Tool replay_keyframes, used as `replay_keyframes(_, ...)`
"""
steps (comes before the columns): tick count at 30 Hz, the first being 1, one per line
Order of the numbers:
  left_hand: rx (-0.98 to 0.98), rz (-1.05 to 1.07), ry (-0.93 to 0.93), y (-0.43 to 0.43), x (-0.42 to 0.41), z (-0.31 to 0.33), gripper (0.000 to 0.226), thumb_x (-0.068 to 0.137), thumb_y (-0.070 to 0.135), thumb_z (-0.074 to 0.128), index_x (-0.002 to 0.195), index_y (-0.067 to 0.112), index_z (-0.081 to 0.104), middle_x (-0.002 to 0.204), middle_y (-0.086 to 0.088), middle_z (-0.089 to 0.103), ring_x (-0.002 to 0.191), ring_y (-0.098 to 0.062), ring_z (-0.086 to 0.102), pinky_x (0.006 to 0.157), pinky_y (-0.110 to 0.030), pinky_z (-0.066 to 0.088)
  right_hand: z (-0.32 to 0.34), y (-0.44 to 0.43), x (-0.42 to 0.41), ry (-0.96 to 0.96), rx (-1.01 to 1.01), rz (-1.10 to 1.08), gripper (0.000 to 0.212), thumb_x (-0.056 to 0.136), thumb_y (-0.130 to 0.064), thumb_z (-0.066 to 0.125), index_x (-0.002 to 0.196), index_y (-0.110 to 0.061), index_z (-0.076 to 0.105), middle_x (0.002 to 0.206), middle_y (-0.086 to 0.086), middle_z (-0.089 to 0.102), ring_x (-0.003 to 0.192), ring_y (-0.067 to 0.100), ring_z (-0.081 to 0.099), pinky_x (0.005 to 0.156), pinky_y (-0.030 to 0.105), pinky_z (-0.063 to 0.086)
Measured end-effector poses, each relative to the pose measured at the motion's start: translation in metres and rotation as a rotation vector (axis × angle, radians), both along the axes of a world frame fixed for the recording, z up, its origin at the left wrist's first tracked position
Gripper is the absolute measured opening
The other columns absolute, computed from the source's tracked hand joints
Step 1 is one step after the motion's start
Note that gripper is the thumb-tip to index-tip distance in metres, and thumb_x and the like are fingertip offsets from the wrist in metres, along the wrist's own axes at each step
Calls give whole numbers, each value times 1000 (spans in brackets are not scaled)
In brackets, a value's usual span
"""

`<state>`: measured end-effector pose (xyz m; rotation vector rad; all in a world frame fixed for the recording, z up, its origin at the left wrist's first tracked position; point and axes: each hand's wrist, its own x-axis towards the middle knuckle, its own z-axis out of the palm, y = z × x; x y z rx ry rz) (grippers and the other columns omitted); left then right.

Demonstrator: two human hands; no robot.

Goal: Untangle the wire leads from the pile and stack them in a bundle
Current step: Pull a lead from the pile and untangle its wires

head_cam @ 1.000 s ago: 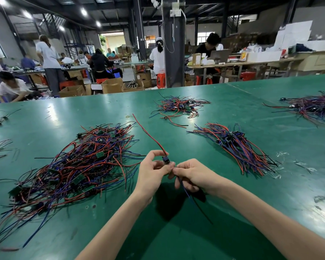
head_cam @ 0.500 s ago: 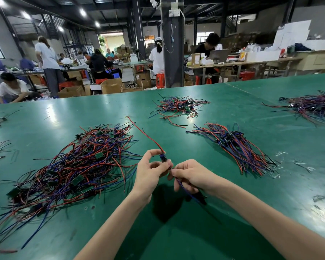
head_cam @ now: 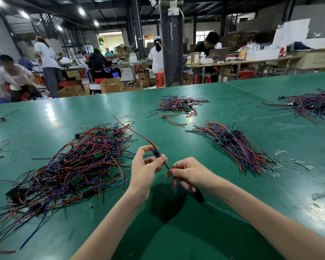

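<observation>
Wire lead [head_cam: 155, 153]: held above desk [head_cam: 233, 212], between tangled pile [head_cam: 73, 166] at left and sorted bundle [head_cam: 238, 147] at right. Left hand [head_cam: 144, 166]: fingers [head_cam: 160, 159] pinching one end. Right hand [head_cam: 188, 171]: fingers curled round its trailing strand.

readable text: none, nothing resolves at this range
cardboard boxes [head_cam: 111, 85] on floor past the counter [head_cam: 223, 113]: plain brown faces, no legible print
white carton [head_cam: 195, 58] on far bench: marking too blurred to read
yellow package [head_cam: 241, 54] on far bench: coloured print, illegible
laptop lid [head_cam: 217, 53]: no logo can be made out
socket box [head_cam: 172, 11] on pillar: no legible label
green boards [head_cam: 97, 154] in pile [head_cam: 68, 171]: too small for any silkscreen to read
wire lead [head_cam: 155, 153], connector end: no marking legible
brands / numbers / signs: none legible
</observation>
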<state>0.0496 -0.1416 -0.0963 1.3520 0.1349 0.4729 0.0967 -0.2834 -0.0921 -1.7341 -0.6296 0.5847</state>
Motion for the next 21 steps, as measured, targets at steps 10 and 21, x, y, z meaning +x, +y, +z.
replay_keyframes(10,-67,33,23,8,0,7,29,82,-7,64,92,19,56,69,-4,68,65,-10,65,56,-17,48,-3,3,0,59,26,-2,18,92,-2,53,95,14,60,52,4,61,25,7,31,29,14,22)
replay_keyframes(21,-123,-55,52,3,-2,10,28,82,-8,62,92,18,56,65,-2,69,63,-10,66,55,-17,47,-6,0,0,94,24,-50,15,93,-3,51,80,-2,59,55,12,55,26,7,29,30,13,21)
